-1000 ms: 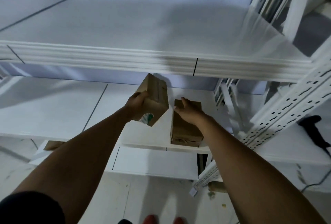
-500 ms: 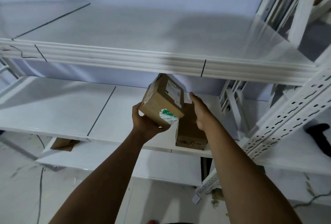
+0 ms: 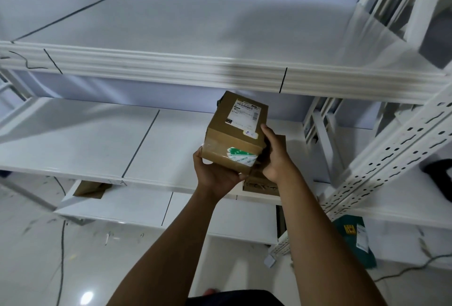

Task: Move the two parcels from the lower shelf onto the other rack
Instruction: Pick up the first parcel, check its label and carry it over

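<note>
A brown cardboard parcel (image 3: 236,134) with a white shipping label on top and a green-and-white sticker on its front is held above the lower shelf (image 3: 97,139). The left hand (image 3: 215,173) cups it underneath, fingers clamped on it. The right hand (image 3: 275,156), a second ago resting on the second parcel (image 3: 261,183), now grips the first one's side.

A storeroom or parcel depot is showing here: white steel racks (image 3: 396,149) with slotted uprights are standing over a pale tiled floor (image 3: 29,244), and taped cardboard parcels (image 3: 234,134) bearing printed shipping labels are sitting among bare shelf boards (image 3: 73,139), with loose cables (image 3: 62,244) trailing across the floor.
</note>
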Motion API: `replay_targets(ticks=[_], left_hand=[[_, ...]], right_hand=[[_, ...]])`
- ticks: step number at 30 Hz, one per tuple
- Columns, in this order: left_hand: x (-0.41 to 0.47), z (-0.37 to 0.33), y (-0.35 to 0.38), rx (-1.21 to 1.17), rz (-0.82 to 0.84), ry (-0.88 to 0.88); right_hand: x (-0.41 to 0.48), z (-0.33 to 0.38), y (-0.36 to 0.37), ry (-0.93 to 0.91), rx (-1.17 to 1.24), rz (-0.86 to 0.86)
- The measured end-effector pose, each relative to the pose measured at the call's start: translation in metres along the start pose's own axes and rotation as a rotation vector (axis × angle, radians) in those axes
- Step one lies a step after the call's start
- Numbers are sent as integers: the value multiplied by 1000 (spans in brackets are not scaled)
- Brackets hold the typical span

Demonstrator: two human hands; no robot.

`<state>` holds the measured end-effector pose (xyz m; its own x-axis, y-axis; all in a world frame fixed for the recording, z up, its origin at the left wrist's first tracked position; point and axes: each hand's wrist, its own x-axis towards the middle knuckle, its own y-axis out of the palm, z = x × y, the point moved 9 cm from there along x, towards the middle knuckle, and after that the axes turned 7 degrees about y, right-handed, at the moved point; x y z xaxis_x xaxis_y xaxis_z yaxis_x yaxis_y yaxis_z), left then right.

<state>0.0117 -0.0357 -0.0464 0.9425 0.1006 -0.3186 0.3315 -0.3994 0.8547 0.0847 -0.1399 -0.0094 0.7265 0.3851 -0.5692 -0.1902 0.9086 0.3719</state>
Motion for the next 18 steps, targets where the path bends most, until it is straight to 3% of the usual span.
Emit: replay_targets(ticks=[6, 14, 18], left_hand=[[-1, -6, -4, 65, -61, 18], [-4, -51, 0, 469, -170, 172], [-5, -72, 15, 671, -96, 252]], right_hand=[[-4, -2, -20, -60, 136, -12], [-10, 1, -47, -77, 153, -83], [-11, 14, -43, -133, 136, -16]])
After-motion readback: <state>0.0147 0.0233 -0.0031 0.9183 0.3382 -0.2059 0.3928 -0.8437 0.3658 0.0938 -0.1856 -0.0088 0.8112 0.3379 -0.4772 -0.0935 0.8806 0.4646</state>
